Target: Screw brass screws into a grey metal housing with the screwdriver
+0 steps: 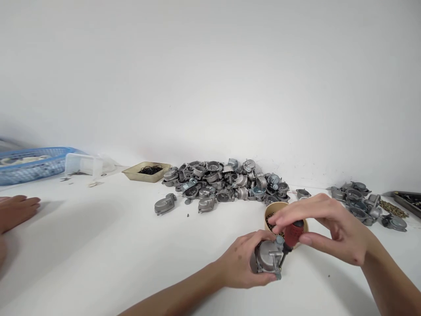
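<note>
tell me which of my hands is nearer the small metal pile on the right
Right. The right hand is in front of the small metal pile, slightly left; the left hand is farther left, holding a metal housing.

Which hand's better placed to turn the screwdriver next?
Right, I'd judge. The right hand has thumb and fingers about the red-handled screwdriver, its shaft angled down at the metal housing. The left hand is busy gripping that housing.
</note>
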Demonstrator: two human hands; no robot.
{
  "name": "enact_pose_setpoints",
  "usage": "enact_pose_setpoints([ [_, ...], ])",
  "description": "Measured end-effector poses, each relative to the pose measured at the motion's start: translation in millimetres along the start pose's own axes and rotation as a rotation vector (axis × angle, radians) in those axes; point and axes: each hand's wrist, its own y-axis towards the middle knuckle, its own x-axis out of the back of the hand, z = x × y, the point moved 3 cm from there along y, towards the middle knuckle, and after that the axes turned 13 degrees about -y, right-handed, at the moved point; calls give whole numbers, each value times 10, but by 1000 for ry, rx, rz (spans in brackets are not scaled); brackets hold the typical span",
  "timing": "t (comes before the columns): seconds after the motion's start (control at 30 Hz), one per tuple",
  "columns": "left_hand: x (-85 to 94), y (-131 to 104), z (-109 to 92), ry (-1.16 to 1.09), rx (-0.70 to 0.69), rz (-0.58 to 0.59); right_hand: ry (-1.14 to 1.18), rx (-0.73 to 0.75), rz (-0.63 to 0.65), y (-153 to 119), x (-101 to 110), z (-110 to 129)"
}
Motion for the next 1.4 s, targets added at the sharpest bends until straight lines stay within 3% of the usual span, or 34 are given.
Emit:
enact_pose_setpoints([
  [0.1, -6, -2, 2, -4, -31, 3, 127, 28, 4, 18, -2, -16],
  [0.23, -12, -11, 14, 23, 1, 1, -189, 20, -160, -8, 34, -87],
  [0.3, -10, -14, 10, 28, 1, -2, -209, -12, -161, -14, 41, -110],
  [0.47, -7, -14, 20, 43, -39, -31, 354, -135, 114, -23, -30, -209],
  [0.57, -15, -24, 48, 55, -55, -60, 523, -110, 135, -44, -44, -270],
  [0.93, 1, -10, 20, 104, 60, -129, 110, -104, -49, -44, -47, -285],
  [1.17, 10, -17, 5, 191, 187, -190, 53, -168, -83, -58, -42, -326],
  [1.3, -5, -25, 4, 259, 196, -226, 12, -159, -98, -60, -62, -327],
  [1.4, -19, -34, 4, 326, 159, -279, -132, -184, -209, -76, -64, -371],
])
